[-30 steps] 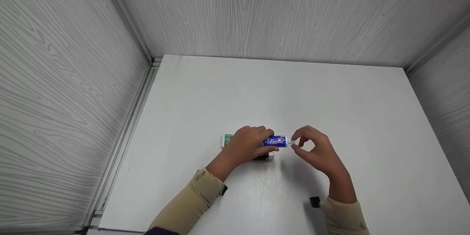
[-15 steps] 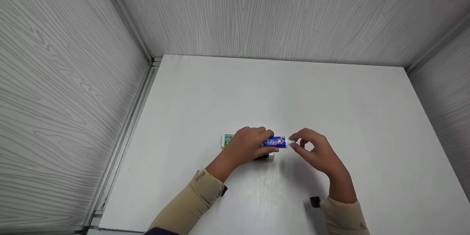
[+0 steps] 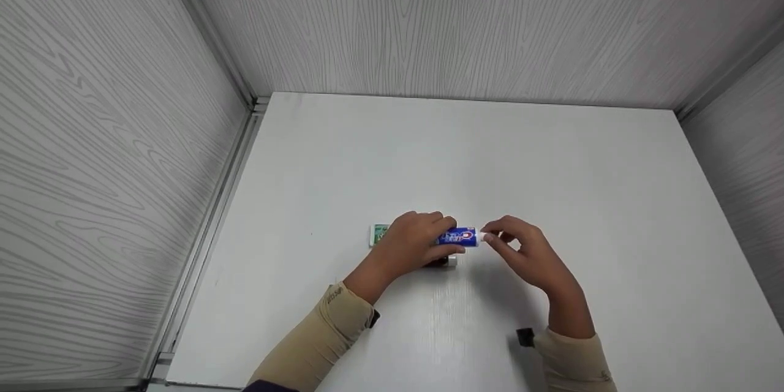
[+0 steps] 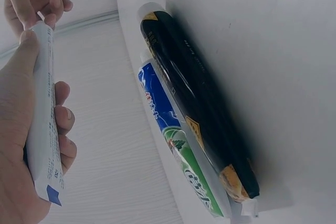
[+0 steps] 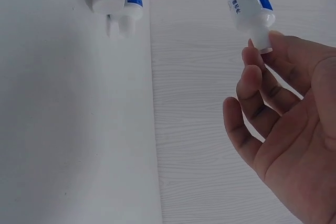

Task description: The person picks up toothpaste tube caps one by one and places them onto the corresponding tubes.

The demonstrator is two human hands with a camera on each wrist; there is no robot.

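My left hand [image 3: 409, 244] grips a blue-and-white toothpaste tube [image 3: 459, 236] around its body, raised above the table with its cap end to the right. Thumb and index finger of my right hand [image 3: 528, 251] pinch the white cap [image 5: 260, 39] at the tube's end; the other fingers are loosely bent. Below the held tube, a black toothpaste tube [image 4: 191, 98] lies on the table beside a blue-and-green toothpaste tube [image 4: 176, 137]. In the head view my left hand covers most of both.
The white tabletop [image 3: 465, 153] spreads around the hands. Wood-grain panels stand behind it [image 3: 459, 24] and along its left side [image 3: 110, 165]. A small black piece [image 3: 525, 337] sits by the right sleeve.
My right fingers have moved slightly left and closed in on the cap, covering more of it. The left hand and the tubes on the table have stayed almost still.
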